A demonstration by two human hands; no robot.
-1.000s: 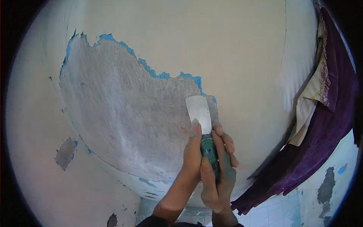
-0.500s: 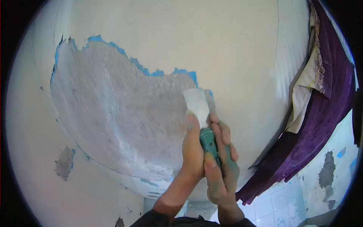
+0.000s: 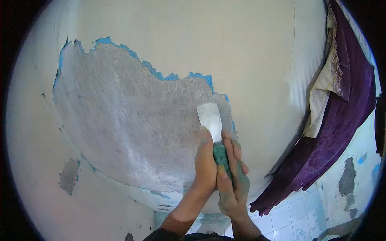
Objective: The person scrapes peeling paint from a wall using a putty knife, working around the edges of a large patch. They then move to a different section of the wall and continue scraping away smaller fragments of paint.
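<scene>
A scraper with a wide metal blade (image 3: 210,117) and a green handle (image 3: 220,154) is held between both hands. My left hand (image 3: 205,162) presses along the handle's left side, its thumb up at the base of the blade. On the right side, my right hand (image 3: 234,176) wraps round the handle, thumb across its lower part. The blade lies over a bare grey patch (image 3: 152,116) of the wall, near the patch's right edge. Blue paint (image 3: 161,75) shows along the ragged upper border, beside cream paint (image 3: 249,52).
A purple curtain (image 3: 321,148) with a cream cloth (image 3: 319,106) hangs at the right. White tiles (image 3: 281,219) show at the lower right. Smaller chipped patches mark the wall at the lower left (image 3: 69,176) and far right (image 3: 346,178).
The blade has moved down, away from the blue edge. More grey surface shows at the patch's right side, where paint was before. Both hands still hold the scraper.
</scene>
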